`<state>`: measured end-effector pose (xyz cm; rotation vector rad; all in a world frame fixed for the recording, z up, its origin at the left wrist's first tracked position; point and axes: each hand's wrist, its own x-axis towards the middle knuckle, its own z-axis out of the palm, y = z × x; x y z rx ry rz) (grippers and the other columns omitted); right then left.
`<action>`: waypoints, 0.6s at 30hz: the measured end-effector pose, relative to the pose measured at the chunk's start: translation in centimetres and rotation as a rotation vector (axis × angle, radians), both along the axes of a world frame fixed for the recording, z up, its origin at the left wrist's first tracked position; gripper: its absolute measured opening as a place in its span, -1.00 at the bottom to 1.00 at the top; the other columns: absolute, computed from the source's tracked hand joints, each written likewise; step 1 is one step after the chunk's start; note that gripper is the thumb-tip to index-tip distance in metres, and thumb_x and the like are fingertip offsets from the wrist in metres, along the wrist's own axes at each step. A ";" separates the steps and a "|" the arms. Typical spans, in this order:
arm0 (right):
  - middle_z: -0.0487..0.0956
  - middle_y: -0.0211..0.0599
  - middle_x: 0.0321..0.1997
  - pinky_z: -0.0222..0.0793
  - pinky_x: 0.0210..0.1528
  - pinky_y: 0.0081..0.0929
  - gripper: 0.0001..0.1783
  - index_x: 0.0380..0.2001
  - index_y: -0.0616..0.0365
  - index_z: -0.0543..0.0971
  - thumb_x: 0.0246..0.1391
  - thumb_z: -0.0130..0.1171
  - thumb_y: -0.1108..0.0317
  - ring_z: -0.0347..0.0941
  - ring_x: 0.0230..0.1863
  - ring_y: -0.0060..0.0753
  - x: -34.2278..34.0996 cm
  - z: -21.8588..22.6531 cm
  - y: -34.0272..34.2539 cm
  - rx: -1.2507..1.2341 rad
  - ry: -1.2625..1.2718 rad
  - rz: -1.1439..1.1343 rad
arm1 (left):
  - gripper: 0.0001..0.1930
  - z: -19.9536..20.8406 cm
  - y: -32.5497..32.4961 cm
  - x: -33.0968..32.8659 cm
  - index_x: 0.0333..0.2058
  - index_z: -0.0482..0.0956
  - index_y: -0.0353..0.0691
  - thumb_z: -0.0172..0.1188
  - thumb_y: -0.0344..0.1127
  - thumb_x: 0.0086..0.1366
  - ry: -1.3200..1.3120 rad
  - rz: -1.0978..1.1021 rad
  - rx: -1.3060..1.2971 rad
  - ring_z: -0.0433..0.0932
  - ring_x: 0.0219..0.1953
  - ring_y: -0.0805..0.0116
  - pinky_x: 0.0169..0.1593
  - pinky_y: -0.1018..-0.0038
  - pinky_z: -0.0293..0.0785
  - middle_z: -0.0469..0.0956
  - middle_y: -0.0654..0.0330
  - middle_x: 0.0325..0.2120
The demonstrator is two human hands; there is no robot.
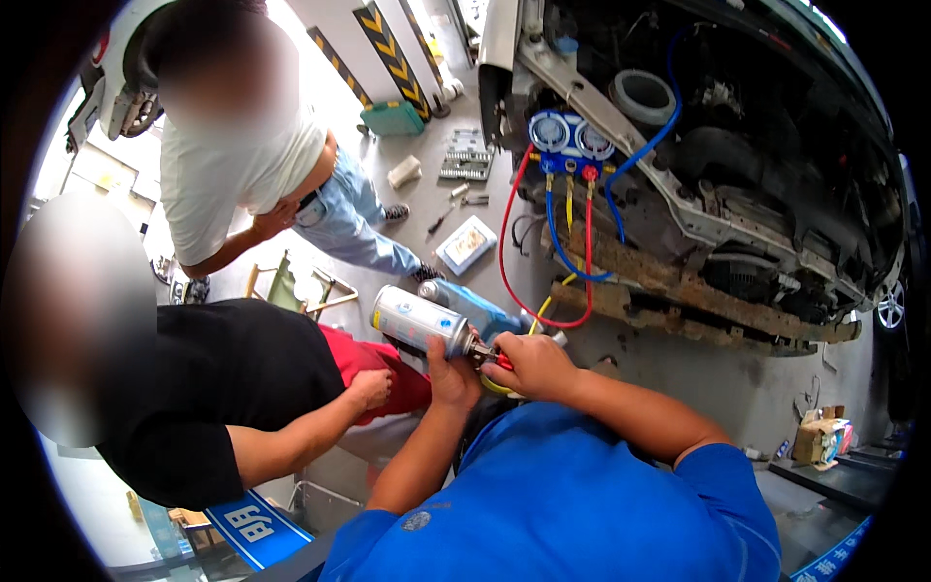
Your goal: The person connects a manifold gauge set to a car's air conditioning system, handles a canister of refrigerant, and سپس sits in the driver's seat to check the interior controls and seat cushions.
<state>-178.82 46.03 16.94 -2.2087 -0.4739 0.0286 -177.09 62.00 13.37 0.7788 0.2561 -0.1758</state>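
A white and silver refrigerant can [415, 316] lies tilted on its side in front of me, its neck toward the right. My left hand [453, 378] is wrapped round the neck end of the can. On the neck sits a metal can tap valve [482, 353] with a red part. My right hand [535, 365] is closed on that valve, and its fingers partly cover the red part. A yellow hose [543, 310] runs from the gauges down toward my hands; where it ends is hidden.
A blue manifold gauge set [572, 141] with red, blue and yellow hoses hangs on the opened car front [669, 194]. Two people stand at the left, one close to my left arm. On the floor lie a white jug [466, 244], tools and a green case [393, 118].
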 end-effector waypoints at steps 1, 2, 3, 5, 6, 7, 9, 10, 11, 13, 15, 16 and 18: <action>0.46 -0.20 -0.60 0.25 -0.54 -0.31 -0.60 -0.37 0.17 0.40 0.10 0.07 0.00 0.39 -0.61 -0.14 -0.8 -1.1 0.5 0.198 0.134 0.015 | -0.32 -0.5 0.9 -0.7 -0.17 0.40 -0.22 0.12 0.33 0.05 0.014 -0.064 -0.090 0.47 -0.29 0.35 -0.16 0.43 0.41 0.47 0.19 -0.31; 0.46 -0.21 -0.59 0.25 -0.53 -0.33 -0.60 -0.37 0.16 0.40 0.12 0.04 -0.01 0.38 -0.61 -0.18 -1.5 -1.6 0.8 0.283 0.265 0.025 | -0.31 -0.8 1.4 -1.6 -0.17 0.40 -0.23 0.11 0.35 0.04 0.001 -0.104 -0.104 0.47 -0.30 0.35 -0.17 0.44 0.41 0.47 0.19 -0.32; 0.46 -0.22 -0.58 0.25 -0.53 -0.36 -0.60 -0.36 0.16 0.40 0.14 0.01 -0.02 0.38 -0.60 -0.21 -2.1 -2.0 1.2 0.366 0.396 0.033 | -0.29 -0.7 1.9 -2.5 -0.18 0.40 -0.24 0.11 0.36 0.03 -0.012 -0.144 -0.120 0.47 -0.31 0.35 -0.18 0.44 0.42 0.46 0.19 -0.33; 0.47 -0.25 -0.57 0.25 -0.52 -0.41 -0.59 -0.35 0.15 0.40 0.18 -0.05 -0.03 0.36 -0.60 -0.29 -2.4 -2.4 1.6 0.524 0.632 0.049 | -0.26 0.1 1.8 -3.4 -0.19 0.40 -0.25 0.09 0.40 0.01 -0.047 -0.168 -0.093 0.48 -0.33 0.35 -0.21 0.46 0.43 0.45 0.19 -0.36; 0.47 -0.26 -0.56 0.24 -0.51 -0.43 -0.58 -0.35 0.15 0.40 0.20 -0.08 -0.03 0.35 -0.60 -0.33 -2.5 -2.6 1.8 0.602 0.751 0.055 | -0.27 -0.4 1.9 -3.6 -0.19 0.39 -0.24 0.08 0.40 0.02 -0.029 -0.115 -0.053 0.48 -0.34 0.35 -0.25 0.47 0.44 0.45 0.18 -0.36; 0.47 -0.28 -0.56 0.24 -0.51 -0.46 -0.58 -0.35 0.15 0.40 0.22 -0.11 -0.04 0.35 -0.60 -0.37 -2.7 -2.8 2.0 0.680 0.871 0.064 | -0.28 -1.0 2.0 -3.8 -0.18 0.39 -0.23 0.06 0.39 0.04 -0.011 -0.058 -0.011 0.48 -0.36 0.34 -0.28 0.47 0.45 0.46 0.18 -0.37; 0.49 -0.17 -0.53 0.30 -0.45 -0.31 -0.58 -0.31 0.15 0.38 0.13 0.02 -0.04 0.42 -0.53 -0.19 -3.4 -3.7 2.3 0.282 0.377 -0.018 | -0.33 -1.6 2.3 -4.5 -0.18 0.38 -0.21 0.05 0.36 0.08 0.038 0.037 0.082 0.47 -0.39 0.34 -0.29 0.47 0.45 0.47 0.16 -0.39; 0.51 -0.09 -0.48 0.32 -0.35 -0.13 -0.56 -0.28 0.16 0.37 0.02 0.15 0.00 0.47 -0.41 -0.01 -3.0 -2.3 2.0 0.171 0.055 0.020 | -0.34 -1.3 2.4 -4.9 -0.19 0.39 -0.21 0.05 0.34 0.09 0.088 0.079 0.060 0.47 -0.40 0.34 -0.29 0.47 0.44 0.47 0.16 -0.39; 0.50 -0.06 -0.45 0.33 -0.35 -0.15 -0.55 -0.28 0.17 0.39 0.01 0.15 -0.01 0.47 -0.38 0.00 -2.7 -2.2 1.7 0.062 0.019 0.074 | -0.35 -1.3 2.1 -4.8 -0.19 0.39 -0.20 0.05 0.33 0.10 0.137 0.105 0.035 0.46 -0.40 0.34 -0.29 0.47 0.44 0.47 0.15 -0.39; 0.47 -0.10 -0.48 0.31 -0.42 -0.23 -0.58 -0.30 0.16 0.39 0.03 0.14 0.00 0.44 -0.43 -0.06 -2.6 -2.8 1.7 -0.014 0.012 0.114 | -0.38 -1.8 1.8 -4.6 -0.21 0.39 -0.19 0.04 0.32 0.12 0.153 0.134 0.008 0.46 -0.41 0.33 -0.31 0.47 0.43 0.48 0.15 -0.39; 0.42 -0.24 -0.57 0.24 -0.55 -0.34 -0.64 -0.35 0.13 0.37 0.08 0.12 0.05 0.37 -0.60 -0.23 -2.8 -4.1 2.3 0.053 0.068 0.080 | -0.38 -1.8 1.9 -4.8 -0.21 0.40 -0.19 0.03 0.32 0.12 0.143 0.119 0.027 0.46 -0.41 0.33 -0.33 0.48 0.42 0.48 0.15 -0.39; 0.39 -0.31 -0.59 0.20 -0.57 -0.42 -0.66 -0.36 0.12 0.37 0.12 0.09 0.05 0.32 -0.62 -0.34 -2.3 -3.8 2.3 0.312 0.380 0.100 | -0.38 -1.6 2.0 -4.1 -0.22 0.40 -0.19 0.02 0.33 0.13 0.116 0.110 0.032 0.46 -0.42 0.33 -0.34 0.48 0.42 0.48 0.15 -0.39; 0.32 -0.45 -0.62 0.12 -0.62 -0.56 -0.68 -0.39 0.10 0.37 0.19 0.01 0.06 0.22 -0.66 -0.55 -2.2 -3.1 2.5 0.831 1.002 0.138 | -0.36 -1.3 2.3 -4.4 -0.21 0.39 -0.21 -0.01 0.35 0.13 0.127 0.050 -0.029 0.48 -0.43 0.32 -0.34 0.47 0.43 0.47 0.14 -0.39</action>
